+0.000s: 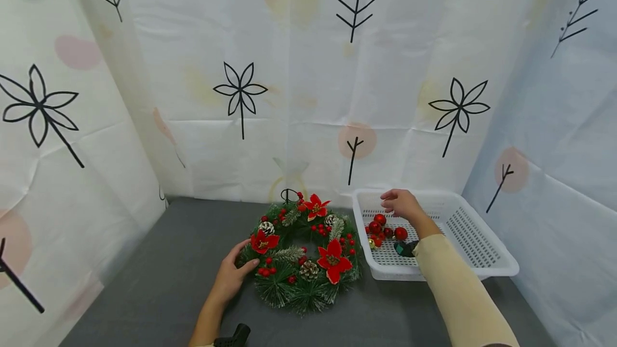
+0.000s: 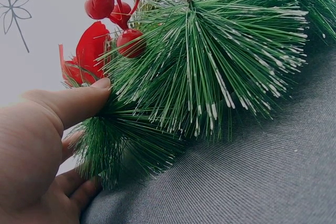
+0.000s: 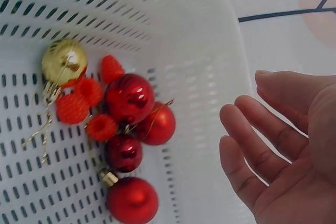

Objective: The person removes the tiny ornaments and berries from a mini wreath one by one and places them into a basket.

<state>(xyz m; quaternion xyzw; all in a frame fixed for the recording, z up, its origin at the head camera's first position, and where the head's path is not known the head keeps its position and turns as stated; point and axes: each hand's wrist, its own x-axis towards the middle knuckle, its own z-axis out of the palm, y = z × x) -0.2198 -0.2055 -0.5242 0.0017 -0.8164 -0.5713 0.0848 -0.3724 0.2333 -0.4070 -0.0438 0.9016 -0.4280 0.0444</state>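
Note:
A green wreath (image 1: 308, 288) with red poinsettias, berries and pine cones lies on the grey table. My left hand (image 1: 230, 277) grips its left edge; in the left wrist view the thumb (image 2: 86, 100) presses on the pine needles and the other fingers reach beneath them. Over the back of a white plastic basket (image 1: 491, 266) hovers my right hand (image 1: 404, 205), fingers loosely bent, holding nothing. Below it in the basket, the right wrist view shows several red baubles (image 3: 131, 200), a gold bauble (image 3: 64, 62) and several red raspberry-like pieces (image 3: 72, 108).
A black metal loop (image 1: 288, 195) stands up behind the wreath's top. The grey table (image 1: 159, 283) extends to the left of the wreath. White printed cloth (image 1: 299, 95) hangs behind and on both sides.

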